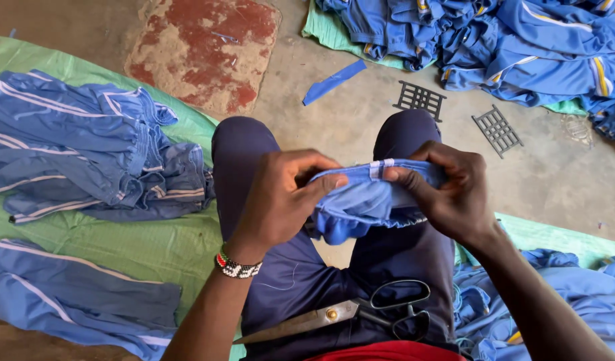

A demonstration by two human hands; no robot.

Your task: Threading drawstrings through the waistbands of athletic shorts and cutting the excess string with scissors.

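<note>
My left hand [280, 200] and my right hand [448, 190] both pinch the waistband of a blue garment [364, 200] held above my lap. A white strip of elastic shows at the top edge of the waistband between my fingers. Large black-handled scissors [347, 314] rest on my thighs, blades pointing left. A beaded bracelet [237, 266] circles my left wrist. I sit in dark navy trousers [294, 281].
Blue striped garments [86, 147] lie folded on green sheeting [140, 247] at my left. A large pile of blue clothing [508, 40] sits at the top right, more at the lower right [561, 294]. Two small black grids [454, 113] and a blue fabric scrap [333, 81] lie on the concrete floor.
</note>
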